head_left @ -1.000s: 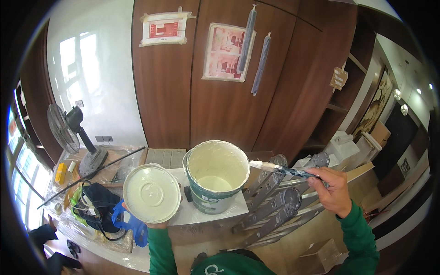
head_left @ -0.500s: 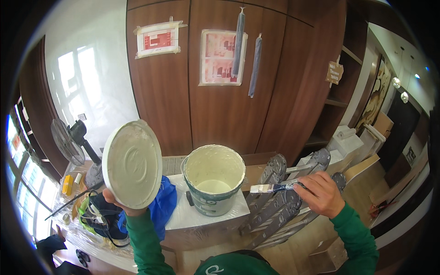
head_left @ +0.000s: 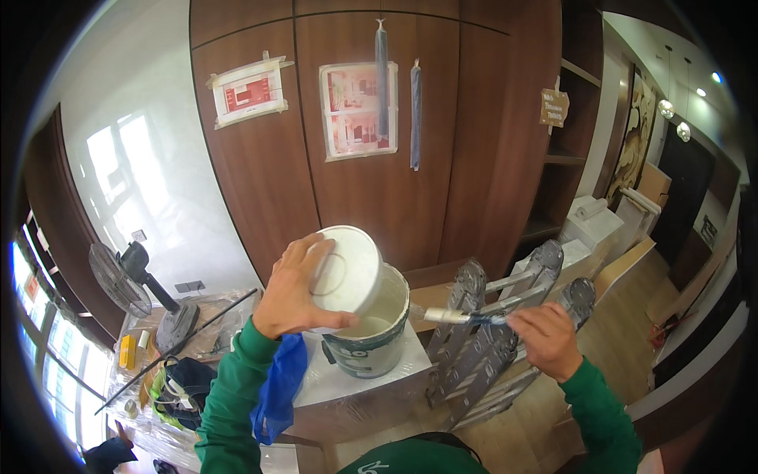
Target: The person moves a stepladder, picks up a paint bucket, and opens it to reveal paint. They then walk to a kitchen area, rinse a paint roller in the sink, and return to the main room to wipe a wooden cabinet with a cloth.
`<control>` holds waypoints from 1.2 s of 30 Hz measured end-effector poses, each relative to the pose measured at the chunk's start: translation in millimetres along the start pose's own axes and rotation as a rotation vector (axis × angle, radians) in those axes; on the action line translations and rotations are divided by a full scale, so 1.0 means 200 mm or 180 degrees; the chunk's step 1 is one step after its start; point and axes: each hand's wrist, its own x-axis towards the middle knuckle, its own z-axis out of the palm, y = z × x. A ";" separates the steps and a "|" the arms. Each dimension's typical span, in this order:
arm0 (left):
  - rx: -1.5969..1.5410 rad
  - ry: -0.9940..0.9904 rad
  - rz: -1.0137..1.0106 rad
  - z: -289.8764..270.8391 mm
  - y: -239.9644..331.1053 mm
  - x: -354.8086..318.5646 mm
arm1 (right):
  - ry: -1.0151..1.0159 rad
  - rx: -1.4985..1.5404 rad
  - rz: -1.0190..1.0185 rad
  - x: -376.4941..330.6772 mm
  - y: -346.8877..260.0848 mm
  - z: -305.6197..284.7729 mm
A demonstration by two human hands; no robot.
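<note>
My left hand (head_left: 292,296) grips a round white bucket lid (head_left: 347,272), fingers behind its far edge and thumb along the near side. The lid is tilted above the paint bucket (head_left: 365,357) and hides part of its opening. Pale paint coats the bucket's inner wall. On the right, my right hand (head_left: 549,336) is closed around the handle of a paintbrush (head_left: 462,317), whose pale bristles point left toward the bucket but stay apart from it. The bucket stands upright on a white box-like surface (head_left: 410,355).
A blue plastic bag (head_left: 280,387) hangs left of the bucket. A folded ladder (head_left: 482,347) leans close on the right. Farther left are a fan (head_left: 178,324), a dark pole (head_left: 205,324), a black bag (head_left: 191,379) and a yellow box (head_left: 127,351). Another person's dark sleeve (head_left: 110,456) shows lower left.
The lid has moved right and been turned, from standing left of the bucket to tilting over its opening. The brush stays at the right. The whole view has shifted slightly.
</note>
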 end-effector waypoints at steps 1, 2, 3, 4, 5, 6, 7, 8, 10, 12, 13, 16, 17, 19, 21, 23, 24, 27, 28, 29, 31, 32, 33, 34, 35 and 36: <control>0.0249 -0.0172 0.0057 0.01 0.01 0.01 | 0.0044 0.0126 0.0377 -0.05 -0.01 -0.02; 0.0515 -0.0260 0.0204 0.03 0.02 0.02 | 0.0093 0.0252 0.0754 -0.10 -0.02 -0.03; 0.0576 -0.0314 0.0295 0.04 0.04 0.03 | 0.0232 0.0618 0.1266 -0.15 -0.04 -0.03; 0.0532 -0.0404 0.0327 0.05 0.04 0.04 | 0.0381 0.0987 0.1776 -0.20 -0.06 -0.02; 0.0545 -0.0487 0.0407 0.06 0.05 0.05 | 0.0556 0.1385 0.2259 -0.24 -0.07 -0.01; 0.0561 -0.0567 0.0488 0.07 0.05 0.06 | 0.0760 0.1750 0.2526 -0.28 -0.09 0.00; 0.0595 -0.0634 0.0509 0.08 0.06 0.07 | 0.0983 0.2144 0.2764 -0.31 -0.11 0.01; 0.0627 -0.0701 0.0527 0.09 0.05 0.08 | 0.1235 0.2594 0.2942 -0.35 -0.12 0.02; 0.0637 -0.0816 0.0552 0.10 0.05 0.09 | 0.1335 0.2722 0.3218 -0.41 -0.14 0.03; 0.0618 -0.0912 0.0578 0.12 0.03 0.09 | 0.1403 0.2842 0.3460 -0.45 -0.16 0.02; 0.0533 -0.0975 0.0538 0.12 0.03 0.10 | 0.1412 0.2873 0.3581 -0.47 -0.17 0.02; 0.0433 -0.1093 0.0494 0.15 0.02 0.11 | 0.1387 0.2916 0.3826 -0.51 -0.19 0.03; 0.0445 -0.1098 0.0499 0.15 0.01 0.11 | 0.1380 0.2941 0.3844 -0.52 -0.20 0.03; 0.0475 -0.1111 0.0506 0.16 0.01 0.11 | 0.1378 0.3022 0.3983 -0.53 -0.20 0.04; 0.0537 -0.1093 0.0534 0.16 0.02 0.10 | 0.1449 0.3236 0.4101 -0.54 -0.20 0.06; 0.0588 -0.1041 0.0566 0.17 0.02 0.09 | 0.1589 0.3614 0.4149 -0.55 -0.20 0.08; 0.0730 -0.1051 0.0600 0.18 0.02 0.09 | 0.1612 0.3656 0.4265 -0.56 -0.20 0.09; 0.0542 -0.1090 0.0478 0.18 0.00 0.10 | 0.1668 0.3894 0.4417 -0.59 -0.18 0.11; 0.0500 -0.1144 0.0458 0.18 0.00 0.10 | 0.1674 0.3942 0.4485 -0.60 -0.18 0.12; 0.0457 -0.1191 0.0434 0.19 -0.01 0.11 | 0.1674 0.3988 0.4547 -0.62 -0.16 0.13; 0.0294 -0.1302 0.0362 0.19 -0.02 0.12 | 0.1576 0.4207 0.4613 -0.64 -0.14 0.14; 0.0172 -0.1373 0.0312 0.18 -0.02 0.13 | 0.1555 0.4353 0.4598 -0.65 -0.12 0.14; 0.0047 -0.1446 0.0261 0.18 -0.02 0.13 | 0.1492 0.4351 0.4679 -0.66 -0.11 0.15; 0.0128 -0.1454 0.0275 0.18 -0.02 0.13 | 0.1454 0.4389 0.4714 -0.67 -0.10 0.15; 0.0208 -0.1461 0.0290 0.18 -0.02 0.13 | 0.1424 0.4462 0.4707 -0.68 -0.09 0.15; 0.0380 -0.1537 0.0294 0.19 -0.02 0.13 | 0.1364 0.4428 0.4768 -0.68 -0.08 0.16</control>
